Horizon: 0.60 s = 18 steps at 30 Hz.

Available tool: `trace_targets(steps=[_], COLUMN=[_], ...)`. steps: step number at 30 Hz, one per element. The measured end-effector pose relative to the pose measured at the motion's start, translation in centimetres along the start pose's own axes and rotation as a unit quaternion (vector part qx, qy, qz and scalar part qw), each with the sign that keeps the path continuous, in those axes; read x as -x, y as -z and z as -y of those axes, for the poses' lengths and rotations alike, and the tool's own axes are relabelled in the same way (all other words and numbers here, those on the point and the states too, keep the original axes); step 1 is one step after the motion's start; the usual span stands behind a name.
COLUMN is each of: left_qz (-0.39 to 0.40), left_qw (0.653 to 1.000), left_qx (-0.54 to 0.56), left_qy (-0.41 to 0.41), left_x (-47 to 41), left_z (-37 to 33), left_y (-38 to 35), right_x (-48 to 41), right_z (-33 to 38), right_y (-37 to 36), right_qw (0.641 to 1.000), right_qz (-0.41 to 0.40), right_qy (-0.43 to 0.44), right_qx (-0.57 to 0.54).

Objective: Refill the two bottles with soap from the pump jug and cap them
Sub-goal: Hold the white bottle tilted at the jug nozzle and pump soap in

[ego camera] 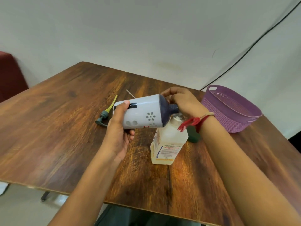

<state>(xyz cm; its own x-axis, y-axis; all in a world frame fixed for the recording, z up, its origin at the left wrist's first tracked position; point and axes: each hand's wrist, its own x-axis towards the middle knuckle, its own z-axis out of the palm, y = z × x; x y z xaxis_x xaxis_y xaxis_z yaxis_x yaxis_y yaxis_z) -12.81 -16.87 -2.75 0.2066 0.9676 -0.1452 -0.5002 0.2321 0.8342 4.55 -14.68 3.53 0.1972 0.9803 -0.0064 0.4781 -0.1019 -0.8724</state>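
Note:
A white jug with a dark blue shoulder and neck (143, 113) is tipped on its side above the table, its mouth pointing right over the open neck of a translucent labelled bottle (167, 144) that stands upright. My left hand (118, 132) grips the jug's base end from below. My right hand (180, 101) is curled round the jug's dark neck, just above the bottle's mouth. A grey pump head with a yellow tube (105, 114) lies on the table behind the jug. A dark green object (193, 135) stands behind the bottle, mostly hidden by my right wrist.
A purple woven basket (231, 110) sits at the right edge of the wooden table (65, 119). A thin straw-like tube (130, 93) lies behind the jug. A black cable runs down the wall at right. A dark red seat stands at far left.

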Motion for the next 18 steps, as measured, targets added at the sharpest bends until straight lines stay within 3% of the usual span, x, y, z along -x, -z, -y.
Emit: trace_targets(steps=[3, 6, 11, 14, 18], left_qz=[0.019, 0.033, 0.02, 0.019, 0.032], left_qw=[1.0, 0.999, 1.0, 1.0, 0.999], left_qx=[0.016, 0.023, 0.019, 0.013, 0.011], left_qy=[0.001, 0.003, -0.008, -0.007, -0.017], left_x=[0.2, 0.4, 0.1, 0.2, 0.2], left_z=[0.1, 0.1, 0.0, -0.2, -0.5], left_y=[-0.1, -0.2, 0.0, 0.0, -0.4], right_x=[0.2, -0.1, 0.3, 0.0, -0.7], right_z=[0.9, 1.6, 0.0, 0.3, 1.8], right_y=[0.8, 1.4, 0.1, 0.3, 1.7], right_qw=[0.998, 0.987, 0.991, 0.998, 0.991], right_qz=[0.03, 0.091, 0.069, 0.038, 0.081], right_qy=[0.02, -0.012, -0.066, -0.037, -0.008], right_qx=[0.048, 0.134, -0.09, -0.021, 0.109])
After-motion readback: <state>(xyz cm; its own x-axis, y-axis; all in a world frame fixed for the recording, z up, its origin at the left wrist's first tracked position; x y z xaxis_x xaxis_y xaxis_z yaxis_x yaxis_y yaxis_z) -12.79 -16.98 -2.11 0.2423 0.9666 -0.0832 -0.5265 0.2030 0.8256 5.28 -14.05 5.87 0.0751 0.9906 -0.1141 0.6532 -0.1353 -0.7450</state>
